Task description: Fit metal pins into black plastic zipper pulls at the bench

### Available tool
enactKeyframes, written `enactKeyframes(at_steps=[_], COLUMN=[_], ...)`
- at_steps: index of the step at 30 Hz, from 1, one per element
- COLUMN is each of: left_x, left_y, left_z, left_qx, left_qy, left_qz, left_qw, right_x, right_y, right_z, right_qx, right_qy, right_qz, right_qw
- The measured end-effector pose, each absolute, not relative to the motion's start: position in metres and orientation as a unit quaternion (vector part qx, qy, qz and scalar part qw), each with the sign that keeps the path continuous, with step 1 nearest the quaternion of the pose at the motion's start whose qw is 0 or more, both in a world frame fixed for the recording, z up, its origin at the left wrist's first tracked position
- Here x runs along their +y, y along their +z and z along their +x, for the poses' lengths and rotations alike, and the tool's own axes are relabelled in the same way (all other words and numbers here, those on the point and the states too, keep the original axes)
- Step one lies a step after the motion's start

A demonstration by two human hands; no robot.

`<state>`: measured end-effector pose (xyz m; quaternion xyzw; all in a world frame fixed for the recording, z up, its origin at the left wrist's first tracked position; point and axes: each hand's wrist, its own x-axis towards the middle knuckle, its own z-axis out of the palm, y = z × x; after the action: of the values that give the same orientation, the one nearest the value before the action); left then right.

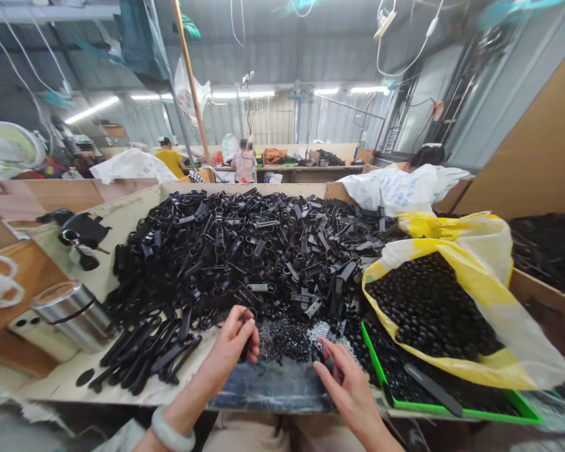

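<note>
My left hand [238, 339], with a pale bangle [172, 429] at its wrist, is closed around a black plastic part [249, 313]. The part's ringed end shows above my fingers; the rest is mostly hidden in the hand. Over the front right of the work surface, my right hand [346, 383] has its thumb and fingers curled about a small dark piece [328, 363], whose shape is unclear. Between the hands lie tiny black pieces [289, 339] and small silvery metal pieces [318, 331]. Behind them rises a large heap of black plastic parts [245, 245].
Long black parts [145, 358] lie beside a steel flask [73, 316] at left. At right, a yellow-and-white sack [494, 370] of black round pieces rests over a green tray [522, 408] holding a flat dark strip [433, 390]. Other people sit farther back.
</note>
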<state>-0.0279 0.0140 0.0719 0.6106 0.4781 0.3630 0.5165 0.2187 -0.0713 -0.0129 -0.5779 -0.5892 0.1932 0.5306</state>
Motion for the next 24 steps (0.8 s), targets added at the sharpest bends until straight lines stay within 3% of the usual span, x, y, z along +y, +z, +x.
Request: enactKeyframes(at_steps=[8, 14, 19, 24], left_x=[-0.044, -0.053, -0.057, -0.064], left_y=[0.067, 0.062, 0.050, 0.038], left_z=[-0.025, -0.010, 0.005, 0.002], left_qx=[0.381, 0.351, 0.413, 0.485], left_qy=[0.329, 0.410, 0.427, 0.397], left_qz=[0.222, 0.165, 0.141, 0.236], left_qw=[0.835, 0.825, 0.792, 0.742], right_x=[-0.069, -0.062, -0.059, -0.060], right_y=[0.022, 0.021, 0.023, 0.018], right_z=[0.188, 0.158, 0.152, 0.155], right_qx=[-0.402, -0.432, -0.507, -0.567], right_qy=[0.522, 0.535, 0.457, 0.382], right_qz=[-0.496, -0.464, -0.460, -0.467], right_qw=[0.566, 0.558, 0.568, 0.560])
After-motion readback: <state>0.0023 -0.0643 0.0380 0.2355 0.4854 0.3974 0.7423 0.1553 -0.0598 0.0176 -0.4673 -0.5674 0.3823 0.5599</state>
